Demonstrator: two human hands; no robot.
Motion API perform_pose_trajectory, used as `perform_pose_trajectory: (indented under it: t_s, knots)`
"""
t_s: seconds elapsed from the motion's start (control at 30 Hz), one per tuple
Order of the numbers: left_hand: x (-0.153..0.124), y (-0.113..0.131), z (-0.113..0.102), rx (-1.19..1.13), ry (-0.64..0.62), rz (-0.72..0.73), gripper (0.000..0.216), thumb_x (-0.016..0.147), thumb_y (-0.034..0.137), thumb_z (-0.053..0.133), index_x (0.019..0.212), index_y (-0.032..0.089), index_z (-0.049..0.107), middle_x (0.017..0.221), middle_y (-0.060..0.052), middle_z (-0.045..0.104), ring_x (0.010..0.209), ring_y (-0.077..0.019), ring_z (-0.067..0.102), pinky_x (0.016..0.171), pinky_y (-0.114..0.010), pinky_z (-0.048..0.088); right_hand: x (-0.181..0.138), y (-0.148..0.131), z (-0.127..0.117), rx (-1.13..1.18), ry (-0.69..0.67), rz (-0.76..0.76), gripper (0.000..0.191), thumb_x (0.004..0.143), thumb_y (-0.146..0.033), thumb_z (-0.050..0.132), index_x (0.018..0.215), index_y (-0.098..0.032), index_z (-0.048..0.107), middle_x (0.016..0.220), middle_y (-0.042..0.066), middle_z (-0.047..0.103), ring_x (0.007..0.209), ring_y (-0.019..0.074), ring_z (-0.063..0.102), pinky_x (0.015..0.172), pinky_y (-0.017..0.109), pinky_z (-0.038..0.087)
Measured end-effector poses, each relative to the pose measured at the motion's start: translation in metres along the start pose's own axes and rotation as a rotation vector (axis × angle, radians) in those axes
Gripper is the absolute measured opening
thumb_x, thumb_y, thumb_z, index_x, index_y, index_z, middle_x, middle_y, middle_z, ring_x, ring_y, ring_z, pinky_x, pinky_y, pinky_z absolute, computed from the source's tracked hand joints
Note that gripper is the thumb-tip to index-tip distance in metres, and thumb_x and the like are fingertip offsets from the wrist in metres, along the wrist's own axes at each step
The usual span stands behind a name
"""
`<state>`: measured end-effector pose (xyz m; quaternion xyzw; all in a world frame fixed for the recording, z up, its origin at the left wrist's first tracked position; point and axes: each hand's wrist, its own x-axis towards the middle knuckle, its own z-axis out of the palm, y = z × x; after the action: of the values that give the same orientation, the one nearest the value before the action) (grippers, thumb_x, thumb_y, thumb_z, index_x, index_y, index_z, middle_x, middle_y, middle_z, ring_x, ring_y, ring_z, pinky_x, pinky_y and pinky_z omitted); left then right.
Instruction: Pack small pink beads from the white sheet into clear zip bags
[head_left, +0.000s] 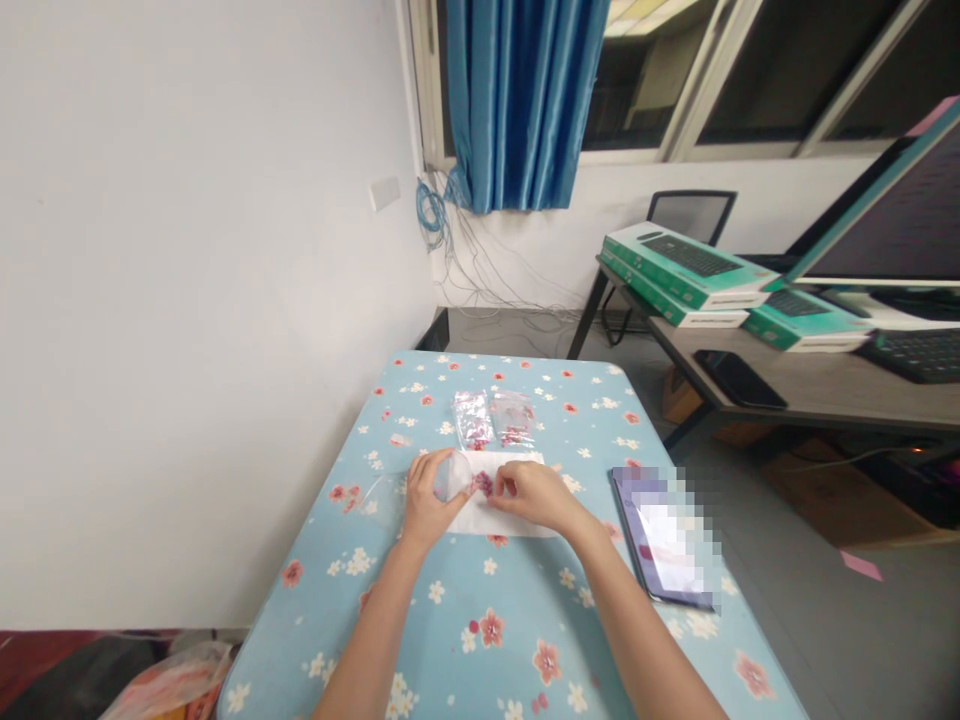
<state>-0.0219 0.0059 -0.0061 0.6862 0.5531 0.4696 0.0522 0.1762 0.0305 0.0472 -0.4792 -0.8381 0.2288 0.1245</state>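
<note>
My left hand [431, 495] has its thumb and fingers curved around the edge of a clear round piece [458, 472], perhaps a shallow dish or disc. My right hand [529, 492] is closed in a pinch just right of a small cluster of dark pink beads [482, 484]; whatever sits between its fingertips is too small to tell. Both hands are over a white sheet [517, 458] spread on the table. Just beyond it lie two clear plastic bags, a left bag [472, 418] and a right bag [513, 420], each with small red pieces at the bottom.
A tablet [664, 535] lies on the flowered tablecloth [450, 650] to the right. The wall [187, 300] runs along the table's left side. On a desk at the right are boxed keyboards [690, 270], a phone [739, 378] and a monitor [892, 210].
</note>
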Motion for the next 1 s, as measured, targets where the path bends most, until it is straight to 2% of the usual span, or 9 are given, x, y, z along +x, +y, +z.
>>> perform_pose_trajectory:
  t_s: [0.2,0.67,0.83,1.0]
  knots:
    - [0.0,-0.001,0.0,0.005,-0.008,0.001,0.046,0.07,0.032,0.072,0.111,0.02,0.054,0.105,-0.007,0.064,0.099,-0.0227,0.058,0.089,-0.039,0.046,0.003,-0.004,0.015,-0.151,-0.026,0.009,0.017,0.074,-0.037,0.066,0.072,-0.02,0.066,0.072,0.003,0.068,0.066,0.0174,0.059,0.055,0.025,0.028]
    - [0.001,0.001,0.0,0.001,-0.015,0.002,0.044,0.072,0.031,0.07,0.111,0.021,0.054,0.105,-0.007,0.064,0.098,-0.0228,0.058,0.089,-0.039,0.046,0.002,-0.002,0.016,-0.148,-0.034,-0.005,0.008,0.074,-0.023,0.06,0.074,-0.02,0.067,0.074,0.004,0.069,0.068,0.0177,0.06,0.056,0.025,0.03]
    - [0.0,-0.001,0.0,0.008,-0.028,0.011,0.045,0.071,0.03,0.071,0.111,0.021,0.054,0.105,-0.006,0.064,0.099,-0.023,0.057,0.089,-0.04,0.046,0.002,0.002,0.008,-0.006,-0.004,-0.016,0.006,0.074,-0.023,0.06,0.074,-0.019,0.065,0.071,0.001,0.065,0.064,0.0141,0.055,0.056,0.023,0.03]
    - [-0.002,-0.001,0.002,0.023,-0.055,0.055,0.047,0.069,0.023,0.071,0.113,0.022,0.053,0.106,-0.006,0.064,0.101,-0.0233,0.055,0.091,-0.04,0.044,0.002,0.0,-0.002,0.255,0.108,-0.066,0.011,0.082,-0.026,0.057,0.076,-0.018,0.062,0.067,-0.001,0.058,0.061,0.0117,0.051,0.058,0.022,0.035]
